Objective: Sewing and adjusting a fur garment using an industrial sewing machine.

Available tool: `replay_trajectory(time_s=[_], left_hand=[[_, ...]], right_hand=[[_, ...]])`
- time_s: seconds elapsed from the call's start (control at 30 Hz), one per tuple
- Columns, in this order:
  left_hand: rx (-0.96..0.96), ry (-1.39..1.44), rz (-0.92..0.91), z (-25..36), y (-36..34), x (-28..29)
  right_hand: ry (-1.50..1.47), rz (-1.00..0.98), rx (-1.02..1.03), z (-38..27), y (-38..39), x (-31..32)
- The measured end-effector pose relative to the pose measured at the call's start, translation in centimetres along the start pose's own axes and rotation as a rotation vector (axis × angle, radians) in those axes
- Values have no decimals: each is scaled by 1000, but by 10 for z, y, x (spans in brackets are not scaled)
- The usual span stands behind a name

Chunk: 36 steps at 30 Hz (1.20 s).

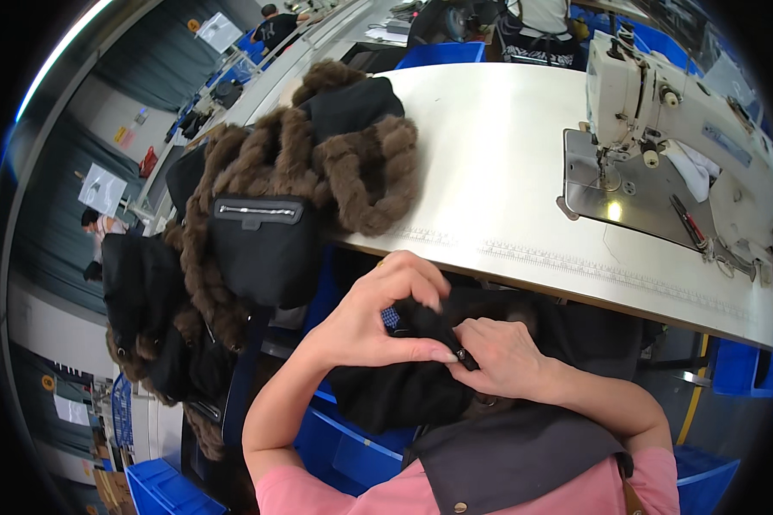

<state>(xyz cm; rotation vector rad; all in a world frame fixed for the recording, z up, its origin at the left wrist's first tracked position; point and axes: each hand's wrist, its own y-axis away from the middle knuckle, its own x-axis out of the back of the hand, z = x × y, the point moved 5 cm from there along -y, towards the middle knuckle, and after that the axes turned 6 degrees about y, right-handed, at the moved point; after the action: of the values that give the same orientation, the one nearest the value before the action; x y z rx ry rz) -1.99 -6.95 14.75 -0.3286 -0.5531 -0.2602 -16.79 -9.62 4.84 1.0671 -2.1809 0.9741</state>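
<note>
My left hand (365,322) curls over a black fabric piece (428,324), its thumb pressed against the lower edge near the right hand's fingertips. My right hand (507,359) is closed in a pinch on the same piece. A small shiny fitting (462,354) shows between the two hands; its exact kind is too small to tell. A blue patterned patch (391,318) peeks out beside the left palm. More black cloth (404,390) hangs below the hands over my lap.
Black bags (262,257) with brown fur trim (378,176) are piled on the left of the white table (489,129); one has a zipped pocket. A sewing machine (653,112) stands at the right. Blue bins (352,451) sit below. Other people are farther back.
</note>
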Motion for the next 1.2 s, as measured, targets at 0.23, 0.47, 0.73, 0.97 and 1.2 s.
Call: replay_trajectory(time_s=[0.23, 0.47, 0.73, 0.97, 1.2], left_hand=[[256, -15, 230, -57, 36, -20], [46, 745, 1277, -76, 31, 4], [-150, -387, 776, -8, 29, -30], [222, -305, 613, -25, 2, -62], [231, 379, 795, -46, 29, -66]], right_hand=[[-61, 150, 53, 21, 3, 0], [-391, -78, -96, 26, 23, -8], [-215, 271, -180, 36, 18, 14], [-161, 158, -57, 24, 10, 18], [-695, 353, -254, 46, 13, 14]])
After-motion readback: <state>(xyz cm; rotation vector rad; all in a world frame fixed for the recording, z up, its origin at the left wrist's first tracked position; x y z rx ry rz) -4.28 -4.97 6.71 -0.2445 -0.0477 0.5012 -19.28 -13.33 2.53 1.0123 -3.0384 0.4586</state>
